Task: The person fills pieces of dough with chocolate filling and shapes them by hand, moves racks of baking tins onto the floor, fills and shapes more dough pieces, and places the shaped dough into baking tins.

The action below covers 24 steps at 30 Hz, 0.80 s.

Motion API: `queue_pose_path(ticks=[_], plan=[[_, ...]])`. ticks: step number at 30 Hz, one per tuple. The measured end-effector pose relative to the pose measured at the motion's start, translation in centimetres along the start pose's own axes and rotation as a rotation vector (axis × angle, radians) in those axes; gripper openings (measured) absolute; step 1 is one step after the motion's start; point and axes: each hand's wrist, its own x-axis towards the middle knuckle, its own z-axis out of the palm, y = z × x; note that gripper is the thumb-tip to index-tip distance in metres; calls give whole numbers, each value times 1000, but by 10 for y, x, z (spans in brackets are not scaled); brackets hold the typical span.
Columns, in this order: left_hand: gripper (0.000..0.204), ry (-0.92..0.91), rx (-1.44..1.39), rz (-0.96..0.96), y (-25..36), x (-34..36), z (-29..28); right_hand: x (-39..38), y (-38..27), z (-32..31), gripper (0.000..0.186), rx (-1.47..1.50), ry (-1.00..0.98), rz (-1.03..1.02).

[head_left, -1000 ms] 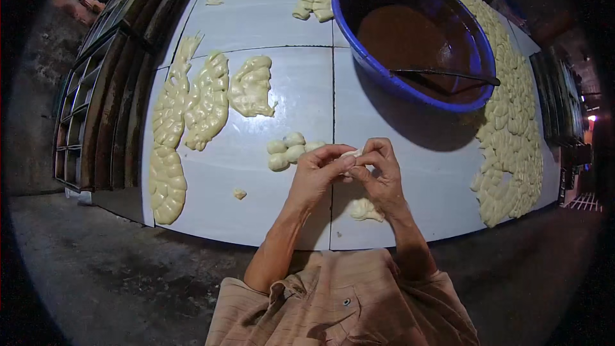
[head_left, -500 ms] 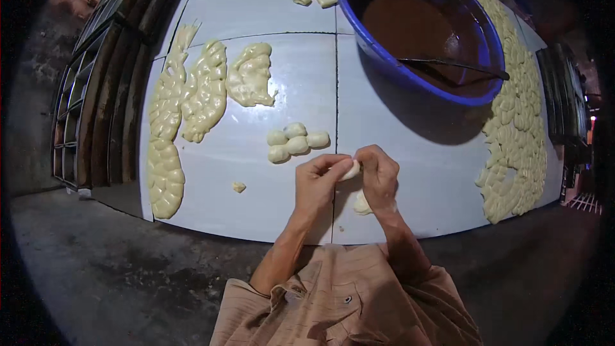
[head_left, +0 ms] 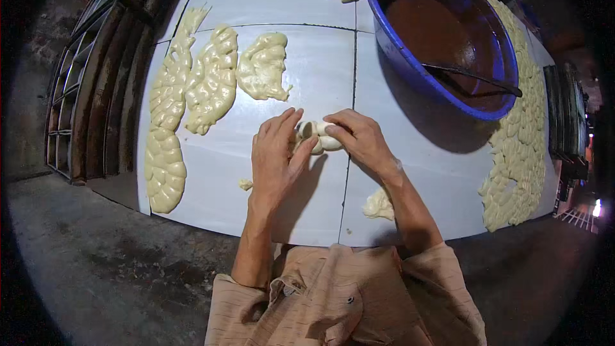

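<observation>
A tight cluster of small pale dough balls (head_left: 328,143) rests on the white tiled table between my two hands. My left hand (head_left: 274,154) curves round its left side, thumb against the near balls and fingers along the far edge. From the other side, my right hand (head_left: 362,141) has its bent fingers and thumb on the balls. The hands partly hide the cluster. Beside my right forearm lies a loose, rough lump of dough (head_left: 379,205). A smaller dough scrap (head_left: 245,184) sits next to my left wrist.
Flattened sheets of joined dough pieces (head_left: 211,83) lie at the left. A blue tub (head_left: 410,79) of brown liquid, with a dark stick (head_left: 474,78) across it, stands at the far right. More dough (head_left: 516,154) covers the right edge. Dark racks (head_left: 77,90) stand beyond the left edge.
My hands have moved left and away from me, from pinching a single dough piece to closing round the dough ball cluster. The view has shifted slightly.
</observation>
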Motion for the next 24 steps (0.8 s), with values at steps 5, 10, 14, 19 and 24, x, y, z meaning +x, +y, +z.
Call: queue_pose_path(ticks=[5, 10, 14, 19, 24], plan=[[29, 189, -77, 3, -5, -18, 2, -19, -20, -29, 33, -62, 185, 71], [18, 83, -187, -54, 16, -46, 9, -105, -9, -78, 35, -69, 20, 294], [25, -194, -132, 81, 38, -67, 36, -156, 20, -55, 45, -422, 6, 166], [41, -290, -51, 127, 72, -89, 67, -167, 32, -27, 30, -374, 89, 26], [41, -355, -70, 235, 67, -96, 86, -185, 27, -34, 29, 873, 299, 422]])
